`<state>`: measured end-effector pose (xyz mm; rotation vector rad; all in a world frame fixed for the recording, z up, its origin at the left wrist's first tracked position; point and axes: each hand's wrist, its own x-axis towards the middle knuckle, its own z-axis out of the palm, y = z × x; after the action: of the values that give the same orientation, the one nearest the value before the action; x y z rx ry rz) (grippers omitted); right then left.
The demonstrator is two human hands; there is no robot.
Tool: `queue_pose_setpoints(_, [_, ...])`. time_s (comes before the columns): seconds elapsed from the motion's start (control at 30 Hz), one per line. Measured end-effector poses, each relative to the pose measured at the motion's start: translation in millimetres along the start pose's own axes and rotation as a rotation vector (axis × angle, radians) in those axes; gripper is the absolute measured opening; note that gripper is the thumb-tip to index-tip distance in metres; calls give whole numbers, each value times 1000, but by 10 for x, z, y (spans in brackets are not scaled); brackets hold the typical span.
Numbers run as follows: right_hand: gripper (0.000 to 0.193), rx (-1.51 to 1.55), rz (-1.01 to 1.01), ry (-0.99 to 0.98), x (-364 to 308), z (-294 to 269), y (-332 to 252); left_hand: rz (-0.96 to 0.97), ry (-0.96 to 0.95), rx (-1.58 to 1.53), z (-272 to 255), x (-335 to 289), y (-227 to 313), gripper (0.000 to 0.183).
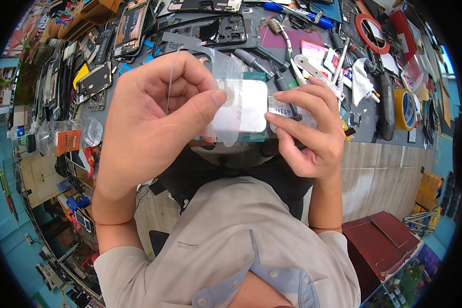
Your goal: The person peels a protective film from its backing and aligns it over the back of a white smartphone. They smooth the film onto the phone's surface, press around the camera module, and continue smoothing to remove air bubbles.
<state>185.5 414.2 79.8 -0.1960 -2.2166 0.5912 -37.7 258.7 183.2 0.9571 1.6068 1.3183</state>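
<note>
Translucent film [231, 123] is what I find in the left hand [154, 115] through my head view: thumb and curled fingers are clamped on it, and the thin sheet lies across the left part of a white panel [254, 105]. That panel, flat, glossy and round-cornered, sits between the two hands, over a teal backing [256, 137] near the front edge of the grey worktop. I see the right hand [315, 133] with its digits spread apart and curved, fingertips at the panel's right edge; I cannot tell how firmly they press. The hands themselves are apart.

Among the containers, I make out a clear, crinkled plastic bag [91, 131] at far left, with an orange label [68, 141] on or inside it. Brown cardboard [97, 11] folds into an open box shape at upper left, its contents unclear to me. Low on the right stands a dark red box [362, 236] with a scuffed edge.

Beyond the hands I have a black phone frame [231, 31], hard and slotted, a yellow tape roll [397, 110] and soft, rumpled white tissue [363, 84].
</note>
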Motion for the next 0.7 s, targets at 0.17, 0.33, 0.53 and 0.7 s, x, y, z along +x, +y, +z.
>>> queue_pose_setpoints(0.17, [36, -2, -1, 0, -6, 7, 4, 4, -15, 24, -19, 24, 12, 10])
queue_pose_setpoints(0.33, [36, -10, 3, -5, -10, 3, 0, 15, -10, 33, -18, 27, 7, 10])
queue_pose_setpoints(0.53, [40, -13, 6, -22, -25, -4, 6, 31, -14, 39, -17, 38, -13, 10])
queue_pose_setpoints(0.7, [36, -18, 0, 1, -13, 7, 5, 42, -28, 2, 1, 57, -36, 10])
